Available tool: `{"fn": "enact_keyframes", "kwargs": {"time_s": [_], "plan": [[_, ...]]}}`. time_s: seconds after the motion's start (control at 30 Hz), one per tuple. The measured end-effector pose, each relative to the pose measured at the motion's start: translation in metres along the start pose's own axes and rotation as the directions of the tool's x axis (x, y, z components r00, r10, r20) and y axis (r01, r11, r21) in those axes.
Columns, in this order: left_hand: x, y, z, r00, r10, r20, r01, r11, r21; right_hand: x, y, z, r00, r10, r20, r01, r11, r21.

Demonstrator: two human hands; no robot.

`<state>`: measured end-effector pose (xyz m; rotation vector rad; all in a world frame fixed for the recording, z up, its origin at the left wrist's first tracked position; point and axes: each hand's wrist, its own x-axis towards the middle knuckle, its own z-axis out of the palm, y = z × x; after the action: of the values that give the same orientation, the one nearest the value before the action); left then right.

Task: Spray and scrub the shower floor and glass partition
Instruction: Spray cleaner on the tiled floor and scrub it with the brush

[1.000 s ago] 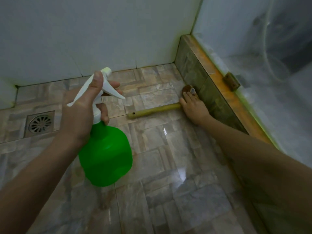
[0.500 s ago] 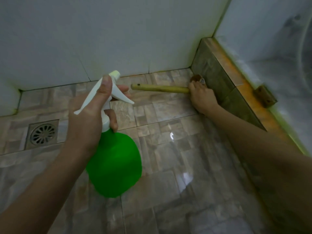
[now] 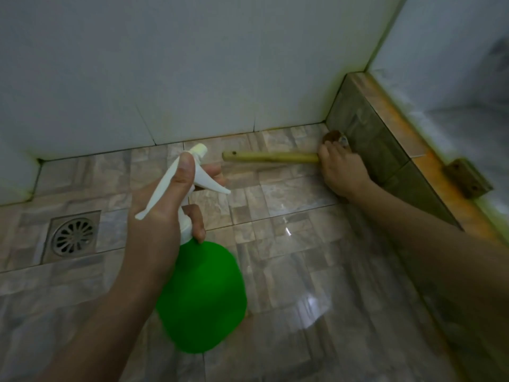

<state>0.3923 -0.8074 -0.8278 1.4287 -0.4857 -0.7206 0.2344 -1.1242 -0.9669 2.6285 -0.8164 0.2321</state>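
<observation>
My left hand (image 3: 162, 213) grips the white trigger head of a green spray bottle (image 3: 202, 296), held above the tiled shower floor (image 3: 289, 257) with the nozzle pointing right. My right hand (image 3: 340, 172) grips a scrub brush (image 3: 271, 157) near its brown head, which is pressed into the far corner where the floor meets the tiled curb (image 3: 385, 150). Its wooden handle sticks out to the left, level with the floor. The glass partition (image 3: 454, 78) rises from the curb on the right.
A round metal drain (image 3: 73, 237) sits in the floor at the left. White wall tiles (image 3: 192, 78) close off the back. A brown hinge bracket (image 3: 468, 180) is fixed on top of the orange-stained curb. The floor near the middle is wet and shiny.
My right hand has slid the brush along the curb's foot toward the far corner, and the handle has swung from tilted to level. The spray bottle stays in my left hand.
</observation>
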Motion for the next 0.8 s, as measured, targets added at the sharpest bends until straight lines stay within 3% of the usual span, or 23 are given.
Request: {"fn": "enact_keyframes", "kwargs": {"time_s": [0.17, 0.3, 0.47, 0.57, 0.7, 0.8], "plan": [[0.001, -0.006, 0.001, 1.0, 0.021, -0.009, -0.021, 1.0, 0.003, -0.003, 0.006, 0.01, 0.999, -0.026, -0.036, 0.025, 0.999, -0.022], [-0.001, -0.007, 0.004, 1.0, 0.002, -0.021, -0.002, 1.0, -0.01, 0.041, -0.002, -0.002, 0.982, 0.019, 0.187, -0.014, 0.999, -0.029], [-0.007, -0.006, 0.002, 1.0, 0.003, -0.03, -0.003, 1.0, -0.009, -0.066, -0.016, -0.021, 0.996, 0.069, -0.051, -0.067, 0.996, 0.054], [-0.013, -0.01, 0.002, 0.998, 0.015, -0.065, -0.015, 1.0, -0.002, -0.068, -0.013, -0.012, 0.997, 0.073, -0.035, -0.074, 0.997, -0.019], [-0.029, -0.007, -0.002, 0.999, -0.017, -0.029, 0.017, 1.0, -0.023, -0.034, -0.013, -0.018, 0.986, 0.035, 0.164, -0.023, 0.997, -0.072], [-0.036, -0.006, -0.018, 0.999, -0.039, 0.038, 0.041, 0.998, -0.042, -0.111, -0.016, -0.038, 0.991, 0.069, 0.116, -0.068, 0.998, -0.014]]}}
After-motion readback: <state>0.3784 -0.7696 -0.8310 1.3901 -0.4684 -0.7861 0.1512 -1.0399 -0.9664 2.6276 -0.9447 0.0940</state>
